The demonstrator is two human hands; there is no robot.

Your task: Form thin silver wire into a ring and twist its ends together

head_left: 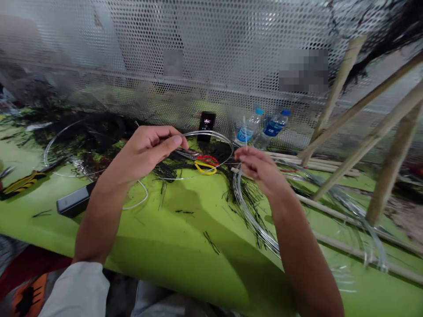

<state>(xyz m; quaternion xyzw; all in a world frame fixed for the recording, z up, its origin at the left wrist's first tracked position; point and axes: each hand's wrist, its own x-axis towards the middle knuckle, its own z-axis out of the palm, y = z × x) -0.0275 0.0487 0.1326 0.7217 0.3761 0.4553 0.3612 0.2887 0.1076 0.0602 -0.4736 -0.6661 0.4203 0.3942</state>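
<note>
My left hand (150,147) is raised over the green table (185,246), fingers curled and thumb pressed to forefinger in a pinch; what it pinches is too thin to make out. My right hand (259,169) is also pinched, holding a thin clear strand (245,130) that rises upright from its fingertips. Between the hands lie scissors with red and yellow handles (205,164) and a hoop of clear wire (211,134). Coils of clear wire (251,211) lie under my right wrist, among black fibres.
A perforated metal screen (211,66) closes the back. Two water bottles (264,127) and a small black device (206,125) stand against it. Bamboo sticks (357,145) lean at the right. A black power bank (74,200), a white cable and a yellow-black cutter (21,185) lie at left.
</note>
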